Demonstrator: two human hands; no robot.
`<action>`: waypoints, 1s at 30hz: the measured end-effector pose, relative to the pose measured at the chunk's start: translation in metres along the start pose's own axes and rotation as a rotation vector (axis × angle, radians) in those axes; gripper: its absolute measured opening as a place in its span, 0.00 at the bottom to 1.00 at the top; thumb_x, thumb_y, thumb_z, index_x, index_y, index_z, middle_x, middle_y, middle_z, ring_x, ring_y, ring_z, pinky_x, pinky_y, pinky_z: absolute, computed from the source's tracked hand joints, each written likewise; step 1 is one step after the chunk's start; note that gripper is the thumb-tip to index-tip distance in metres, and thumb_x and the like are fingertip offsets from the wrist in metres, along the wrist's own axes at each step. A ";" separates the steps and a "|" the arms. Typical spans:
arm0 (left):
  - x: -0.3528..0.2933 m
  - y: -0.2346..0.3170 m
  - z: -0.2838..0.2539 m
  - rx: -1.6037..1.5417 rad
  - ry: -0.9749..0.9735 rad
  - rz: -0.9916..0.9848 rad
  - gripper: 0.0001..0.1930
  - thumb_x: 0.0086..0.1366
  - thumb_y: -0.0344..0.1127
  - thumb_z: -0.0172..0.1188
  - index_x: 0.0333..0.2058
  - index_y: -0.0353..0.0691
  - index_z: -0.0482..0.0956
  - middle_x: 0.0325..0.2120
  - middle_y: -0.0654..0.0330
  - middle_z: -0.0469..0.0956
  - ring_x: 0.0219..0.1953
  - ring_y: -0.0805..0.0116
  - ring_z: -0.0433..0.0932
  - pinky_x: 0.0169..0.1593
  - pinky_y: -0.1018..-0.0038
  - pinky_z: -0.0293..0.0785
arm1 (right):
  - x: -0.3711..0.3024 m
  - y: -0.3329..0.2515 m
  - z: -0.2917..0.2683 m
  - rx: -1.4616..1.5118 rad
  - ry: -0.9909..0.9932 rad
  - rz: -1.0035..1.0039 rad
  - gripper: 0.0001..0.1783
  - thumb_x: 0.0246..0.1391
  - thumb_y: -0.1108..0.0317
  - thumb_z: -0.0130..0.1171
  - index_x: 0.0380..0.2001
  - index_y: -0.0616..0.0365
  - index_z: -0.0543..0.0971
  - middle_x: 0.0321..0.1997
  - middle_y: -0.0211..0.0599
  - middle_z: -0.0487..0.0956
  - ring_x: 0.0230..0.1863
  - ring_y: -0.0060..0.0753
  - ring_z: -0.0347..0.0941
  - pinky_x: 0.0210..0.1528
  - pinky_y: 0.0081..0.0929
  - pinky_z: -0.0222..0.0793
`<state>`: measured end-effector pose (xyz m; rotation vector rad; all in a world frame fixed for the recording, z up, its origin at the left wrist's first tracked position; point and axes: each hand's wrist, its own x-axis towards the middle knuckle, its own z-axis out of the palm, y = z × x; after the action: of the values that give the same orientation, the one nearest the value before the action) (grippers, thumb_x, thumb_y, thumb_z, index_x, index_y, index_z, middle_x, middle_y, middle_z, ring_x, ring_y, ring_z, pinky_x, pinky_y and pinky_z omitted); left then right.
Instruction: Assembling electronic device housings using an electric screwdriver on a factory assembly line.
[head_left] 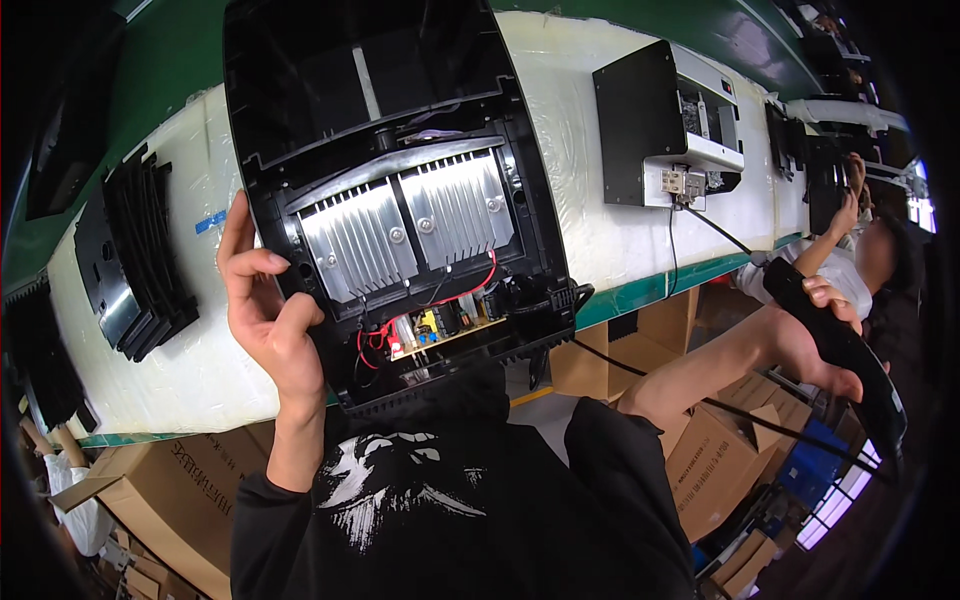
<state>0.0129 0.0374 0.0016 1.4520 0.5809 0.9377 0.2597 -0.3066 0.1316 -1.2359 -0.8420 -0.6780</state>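
In front of me is a large black plastic housing point(540, 190), its inside facing up. Two finned silver heat sinks point(360, 240) are screwed into it. Below them is a circuit board point(445, 335) with red and black wires. My left hand point(275, 310) is at the housing's left rim, thumb and one finger bent over the edge, the other fingers partly hidden along its side. Out to the right, away from the housing, my right hand point(835, 305) is wrapped round a black corded electric screwdriver point(830, 340), whose long dark shaft points back toward the bench.
A black and white metal box point(650, 125) with a connector block stands on the white-covered bench point(560, 80). Stacked black plastic parts point(150, 260) lie at left. Cardboard boxes point(180, 500) stand below the bench edge. A co-worker point(850, 260) is at the far right. The black cord point(740, 415) crosses my right arm.
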 end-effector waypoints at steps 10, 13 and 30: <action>0.003 -0.001 0.002 -0.038 0.003 -0.014 0.17 0.33 0.18 0.42 0.28 0.38 0.65 0.60 0.46 0.58 0.66 0.48 0.51 0.66 0.62 0.41 | 0.051 0.029 0.016 0.250 -0.166 0.354 0.44 0.44 0.22 0.37 0.28 0.60 0.72 0.24 0.37 0.71 0.22 0.34 0.63 0.28 0.32 0.59; 0.002 0.001 0.001 -0.031 0.011 -0.007 0.18 0.33 0.18 0.42 0.28 0.38 0.66 0.60 0.46 0.58 0.66 0.49 0.52 0.66 0.62 0.42 | 0.072 0.054 0.060 -0.162 -0.086 0.437 0.34 0.49 0.34 0.43 0.28 0.60 0.69 0.24 0.38 0.70 0.23 0.33 0.63 0.29 0.32 0.60; 0.002 -0.002 -0.005 -0.064 -0.077 -0.008 0.16 0.35 0.19 0.43 0.26 0.39 0.72 0.58 0.49 0.55 0.64 0.50 0.51 0.65 0.59 0.47 | 0.076 -0.013 0.077 0.229 -0.307 0.653 0.34 0.51 0.33 0.44 0.30 0.60 0.70 0.25 0.34 0.71 0.23 0.30 0.65 0.29 0.26 0.64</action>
<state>0.0100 0.0419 -0.0007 1.4210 0.4951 0.8824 0.2757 -0.2338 0.2114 -1.3196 -0.6790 0.1336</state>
